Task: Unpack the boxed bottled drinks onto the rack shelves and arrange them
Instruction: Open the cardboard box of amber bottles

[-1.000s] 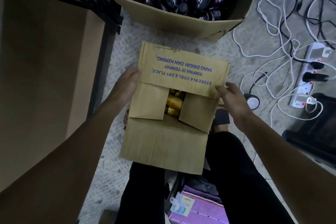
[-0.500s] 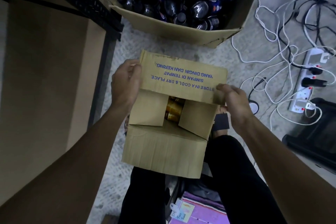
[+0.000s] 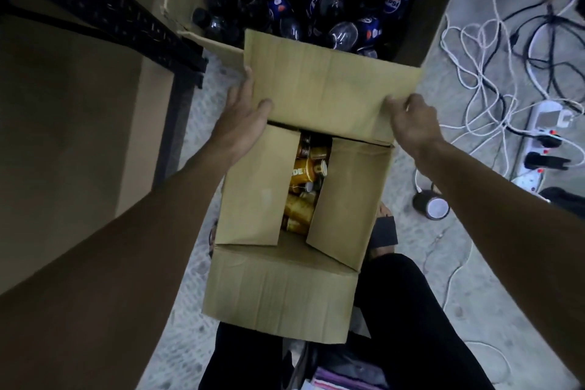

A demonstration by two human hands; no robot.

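A small cardboard box (image 3: 278, 288) stands on the floor between my legs. Its far flap (image 3: 329, 82) is folded back away from me, plain inner side up. My left hand (image 3: 243, 123) holds that flap's left edge, thumb on top. My right hand (image 3: 411, 120) grips the flap's right corner. The two inner side flaps are partly raised, and golden-labelled bottles (image 3: 304, 187) lie in the gap between them. Beyond it a larger open box (image 3: 443, 9) holds several dark cola bottles (image 3: 342, 32).
A black metal rack post (image 3: 177, 123) and perforated beam (image 3: 104, 6) stand at the left, with a brown shelf board (image 3: 63, 123) below. White and black cables (image 3: 484, 51), a power strip (image 3: 544, 133) and a small round black device (image 3: 432, 206) lie on the floor at right.
Both hands have swung the far flap open and away from me; its printed outer side now faces down. The camera has come closer, and more of the golden bottles show.
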